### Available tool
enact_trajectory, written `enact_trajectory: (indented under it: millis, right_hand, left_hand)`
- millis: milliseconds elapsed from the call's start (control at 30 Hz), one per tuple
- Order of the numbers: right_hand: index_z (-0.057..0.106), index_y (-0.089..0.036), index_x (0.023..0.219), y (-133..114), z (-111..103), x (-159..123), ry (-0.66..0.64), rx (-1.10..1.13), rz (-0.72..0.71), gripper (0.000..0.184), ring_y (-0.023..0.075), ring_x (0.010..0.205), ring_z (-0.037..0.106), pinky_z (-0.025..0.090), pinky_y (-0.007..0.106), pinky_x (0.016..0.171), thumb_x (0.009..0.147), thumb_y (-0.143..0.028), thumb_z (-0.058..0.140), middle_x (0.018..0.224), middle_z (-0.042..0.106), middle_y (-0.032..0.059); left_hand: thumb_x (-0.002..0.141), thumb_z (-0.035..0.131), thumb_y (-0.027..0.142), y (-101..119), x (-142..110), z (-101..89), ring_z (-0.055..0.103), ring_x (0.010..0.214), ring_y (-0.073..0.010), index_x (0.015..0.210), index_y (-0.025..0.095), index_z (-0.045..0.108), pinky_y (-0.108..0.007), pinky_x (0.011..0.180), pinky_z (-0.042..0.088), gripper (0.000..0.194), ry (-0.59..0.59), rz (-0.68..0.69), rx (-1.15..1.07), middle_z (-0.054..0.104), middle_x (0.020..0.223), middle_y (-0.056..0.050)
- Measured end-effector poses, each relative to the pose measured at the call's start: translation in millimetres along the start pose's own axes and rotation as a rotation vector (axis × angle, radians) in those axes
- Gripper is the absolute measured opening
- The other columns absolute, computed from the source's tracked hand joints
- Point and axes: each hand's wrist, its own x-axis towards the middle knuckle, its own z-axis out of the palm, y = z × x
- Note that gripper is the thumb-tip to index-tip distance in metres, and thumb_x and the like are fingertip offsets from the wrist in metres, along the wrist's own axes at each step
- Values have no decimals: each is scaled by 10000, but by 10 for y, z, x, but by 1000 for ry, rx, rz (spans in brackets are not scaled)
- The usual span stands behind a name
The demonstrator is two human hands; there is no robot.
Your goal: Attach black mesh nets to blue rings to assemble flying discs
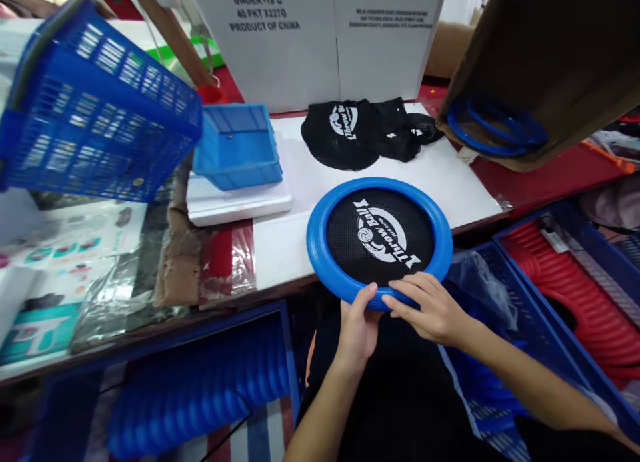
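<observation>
A round throw-ball disc [380, 232] with a thick blue ring and a black mesh centre printed "Throw Ball" is in front of me, tilted up over the table's front edge. My left hand [359, 332] grips the near part of the ring, thumb on top and the other fingers mostly hidden underneath. Just right of it, my right hand [433, 309] is closed on the same ring, its fingertips bent over the rim near the mesh. Beyond the disc, several black printed fabric pieces [345, 132] lie piled on the white tabletop.
A light-blue bin [240, 145] rests on a white block at left, beside a blue basket [110, 109]. A large white carton [320, 55] stands behind. At right, a brown box [530, 69] holds blue rings. Below are crates with blue rings [210, 382] and red rings [565, 295].
</observation>
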Motion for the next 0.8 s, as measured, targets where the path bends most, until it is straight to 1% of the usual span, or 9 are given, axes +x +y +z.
enact_trajectory:
  millis: [167,267,333,400,467,533,600,667,800]
  right_hand:
    - [766,-265,1232,-159,287,-242,89,-33,134,258,217,1179,699,533,420,1089,991,-210,688,1236,782,88]
    - [759,-309,1259,-321,444,-310,134,-63,267,305,241,1333,632,299,487,1291,978,-208,695,1318,758,64]
    - [731,-355,1319,-415,574,-358,172,-94,403,342,301,1442,541,146,586,1330,994,-273,663,1452,683,71]
    - [680,-372,1406,-461,710,-418,245,-96,566,404,382,1546,399,111,690,1306,1011,-327,607,1650,487,89]
    - [591,-345,1514,-436,821,-475,359,-29,747,488,430,1615,250,161,744,1277,1029,-319,544,1772,244,91]
    - [437,-305,1624,-346,874,-508,524,125,965,578,408,1641,196,230,724,1276,1050,-321,497,1795,140,111]
    - [300,-282,1676,-219,853,-506,705,400,1207,654,353,1621,292,325,652,1274,1064,-408,496,1767,240,141]
    - [330,-275,1645,-96,769,-474,798,792,1403,692,318,1527,471,435,573,1233,1037,-521,551,1669,448,144]
    - [605,-239,1393,29,571,-386,734,1364,1507,637,317,1281,690,579,489,1091,895,-611,742,1362,731,122]
  left_hand:
    - [531,952,260,-51,122,-136,689,668,-148,791,170,668,-235,601,559,395,33,21,71,732,761,18]
    - [532,953,256,-57,186,-221,714,710,-160,849,185,709,-245,650,581,407,38,41,114,745,776,23]
    - [531,949,256,-64,228,-283,735,753,-180,885,195,735,-268,711,600,418,40,59,144,756,786,20]
    - [533,943,267,-79,267,-346,761,843,-221,963,211,763,-312,796,616,469,45,73,176,784,844,2]
    - [532,941,285,-99,303,-402,768,982,-268,1076,233,774,-347,879,615,572,53,81,206,809,937,-20]
    - [509,945,298,-119,337,-445,745,1114,-300,1156,251,765,-356,940,603,673,62,92,229,816,992,-31]
    - [484,947,304,-130,375,-475,725,1178,-315,1194,264,755,-360,973,596,736,65,110,253,816,998,-31]
    - [483,944,313,-129,415,-496,717,1201,-326,1216,275,748,-382,1009,590,760,52,132,272,816,1002,-31]
    - [472,959,327,-97,484,-528,729,1178,-342,1239,282,744,-403,1014,598,798,25,138,284,817,1022,-41]
